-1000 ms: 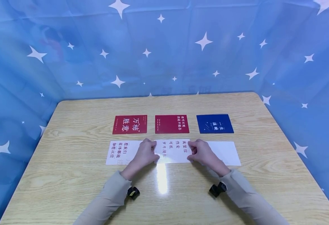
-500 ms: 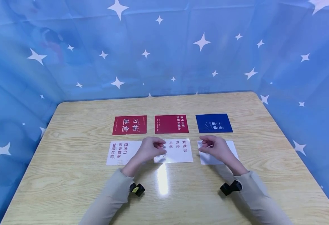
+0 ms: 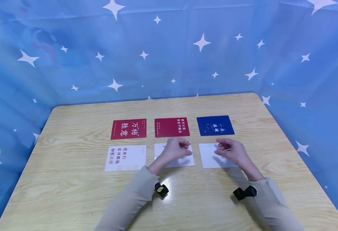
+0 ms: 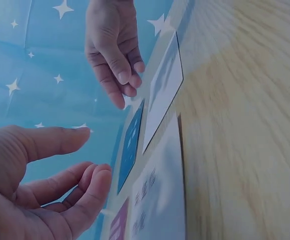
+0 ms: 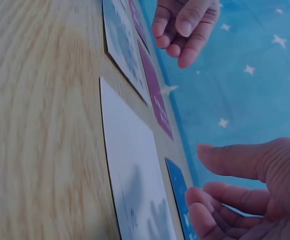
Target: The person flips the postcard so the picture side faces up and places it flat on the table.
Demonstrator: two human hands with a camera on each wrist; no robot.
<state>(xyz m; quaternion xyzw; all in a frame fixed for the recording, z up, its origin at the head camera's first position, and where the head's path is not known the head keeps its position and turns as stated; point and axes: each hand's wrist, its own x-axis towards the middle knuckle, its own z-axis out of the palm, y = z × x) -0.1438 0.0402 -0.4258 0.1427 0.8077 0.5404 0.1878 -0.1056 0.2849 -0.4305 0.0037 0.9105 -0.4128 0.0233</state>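
Note:
My left hand [image 3: 175, 150] hovers above the middle white card [image 3: 183, 162], its thumb and fingers apart and holding nothing. Dark characters show on that card where the hand does not cover it. Over the right white card [image 3: 207, 157] hangs my right hand [image 3: 234, 154], loosely bent, with a gap between thumb and fingertips. In the right wrist view, the hand's shadow falls on this white card [image 5: 132, 150]. A third white card [image 3: 138, 154], printed with dark characters, lies on the left, away from both hands.
Behind the white cards lie two red cards, a left one [image 3: 128, 136] and a middle one [image 3: 167, 128], and a blue card [image 3: 203, 128] at right. All rest flat on the wooden table [image 3: 70, 179]. A blue star-patterned cloth [image 3: 157, 73] hangs behind.
Both hands have let go of the middle white card's side edges and lifted. The right hand moved right over the right card; the left then moved right over the middle card.

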